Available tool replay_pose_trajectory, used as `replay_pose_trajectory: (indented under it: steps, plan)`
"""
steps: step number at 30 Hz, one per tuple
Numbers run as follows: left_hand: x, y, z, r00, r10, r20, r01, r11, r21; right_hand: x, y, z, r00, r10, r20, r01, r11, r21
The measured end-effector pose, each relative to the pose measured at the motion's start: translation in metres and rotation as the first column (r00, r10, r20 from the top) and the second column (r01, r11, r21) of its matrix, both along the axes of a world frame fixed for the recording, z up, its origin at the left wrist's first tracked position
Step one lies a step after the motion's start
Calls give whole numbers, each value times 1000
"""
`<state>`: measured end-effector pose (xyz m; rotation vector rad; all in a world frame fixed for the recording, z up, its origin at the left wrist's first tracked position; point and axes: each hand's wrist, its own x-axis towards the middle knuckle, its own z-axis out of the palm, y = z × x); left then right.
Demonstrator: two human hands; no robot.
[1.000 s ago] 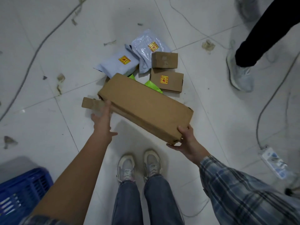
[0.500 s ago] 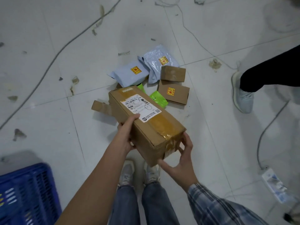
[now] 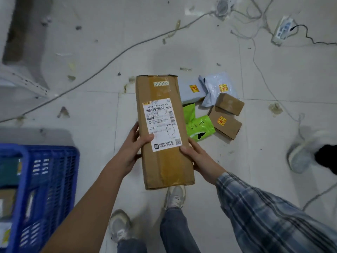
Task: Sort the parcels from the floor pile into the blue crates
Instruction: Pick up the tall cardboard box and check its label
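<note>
Both hands clamp the long cardboard box (image 3: 162,132) from its sides: my left hand (image 3: 134,148) wraps the left edge with the thumb laid over the corner of the shipping label (image 3: 160,125), and my right hand (image 3: 198,159) presses the right edge, thumb on top near the label's lower corner. I hold it lengthwise in the air in front of me, label up, above my shoes and the tiled floor (image 3: 91,110).

Both grips sit on the near half, so the far end hangs out unsupported. If I loosen either side, I judge the box would tip nose-down and slide away. The glossy tape down the middle gives my thumbs little purchase, and a thumb dragging across the label could smear or lift it.

Just beyond the box to the right lies what remains of the pile: a green mailer (image 3: 200,127), two small brown cartons (image 3: 226,125), and two grey poly bags (image 3: 217,88). A dropped box would probably land on them.

To my left stands the blue crate (image 3: 51,179), with parcels already inside. Swinging the box over there, its long end could catch the crate's rim, or it may not lie flat if the space is too short.

Loose cables (image 3: 109,57) cross the floor, and another person's shoe (image 3: 302,152) stands close on the right; a careless step while I read the label could mean a trip or a bump.
</note>
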<state>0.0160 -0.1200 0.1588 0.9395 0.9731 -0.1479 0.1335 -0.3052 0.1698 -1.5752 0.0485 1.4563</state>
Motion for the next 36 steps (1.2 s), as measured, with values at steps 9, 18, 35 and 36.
replay_pose_trajectory:
  steps: [9, 18, 35, 36]
  plan:
    - [-151, 20, 11, 977, 202, -73, -184, 961, 205, -121, 69, 4, 981, 148, 126, -155, 987, 44]
    - [-401, 36, 39, 789, 614, -30, -592, 771, 233, -326, 166, 27, 736, 609, 296, -626, 779, -45]
    - [-730, -39, -1, 292, 944, -156, -918, 322, 230, -650, 235, -4, -21, 887, 461, -998, 13, -69]
    - [-735, -41, -11, 264, 947, -184, -925, 303, 231, -658, 237, -12, -83, 868, 489, -994, -34, -107]
